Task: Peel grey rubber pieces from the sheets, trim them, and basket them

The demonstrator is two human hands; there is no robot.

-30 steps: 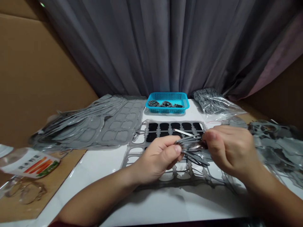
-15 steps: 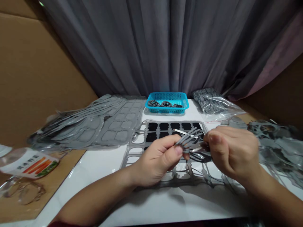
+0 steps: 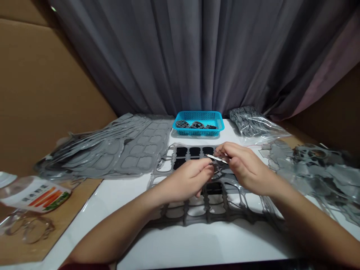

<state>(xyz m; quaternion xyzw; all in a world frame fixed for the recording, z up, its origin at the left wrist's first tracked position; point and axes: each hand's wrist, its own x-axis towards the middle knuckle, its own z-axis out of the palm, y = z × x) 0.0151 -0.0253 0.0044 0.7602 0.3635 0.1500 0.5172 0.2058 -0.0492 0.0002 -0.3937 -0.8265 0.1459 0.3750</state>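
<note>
My left hand point(image 3: 187, 182) is closed, thumb against fingers, on a bundle of thin grey strips point(image 3: 216, 164). Most of that bundle is hidden by the hand. Just to its right, my right hand point(image 3: 246, 167) reaches over a slim white stick-like tool point(image 3: 216, 158) with a dark tip. The fingers are bent above the tool and the thumb is apart below it. Whether they touch it is hard to make out. Under both hands lies a grey cut-out sheet point(image 3: 184, 215) with rows of openings, several backed by black pieces point(image 3: 196, 151).
Behind the sheet stands a blue basket point(image 3: 199, 133) holding several dark looped bundles. Stacked grey sheets point(image 3: 137, 150) lie left, a filled clear bag point(image 3: 250, 123) back right, grey scraps point(image 3: 332, 176) right. A bottle point(image 3: 36, 193) and glasses point(image 3: 30, 227) are at left.
My right hand has moved left and forward from the strip bundle to the white tool. My left hand has turned, so the strips that fanned upward are now mostly out of sight.
</note>
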